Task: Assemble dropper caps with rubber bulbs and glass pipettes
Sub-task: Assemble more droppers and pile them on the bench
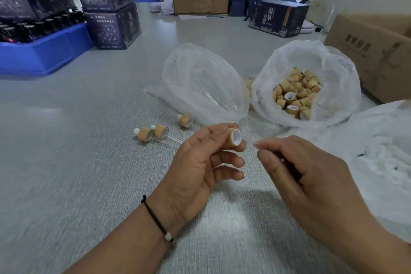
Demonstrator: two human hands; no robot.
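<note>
My left hand (206, 160) pinches a bamboo-coloured dropper cap (233, 138) between thumb and fingers, its white open end turned toward my right hand. My right hand (295, 169) pinches a thin clear glass pipette (250, 142) whose tip lies just right of the cap's opening, faint and hard to make out. Three assembled droppers (155, 132) with white bulbs lie on the table to the left of my hands. A plastic bag of loose bamboo caps (295, 93) stands open behind my right hand.
A clear bag of glass pipettes (200, 82) lies behind my left hand. White plastic (387, 153) covers the right side. Cardboard boxes (373, 51) stand at right, a blue bin (44, 51) and dark cartons (111, 24) at left. A person sits at the far end.
</note>
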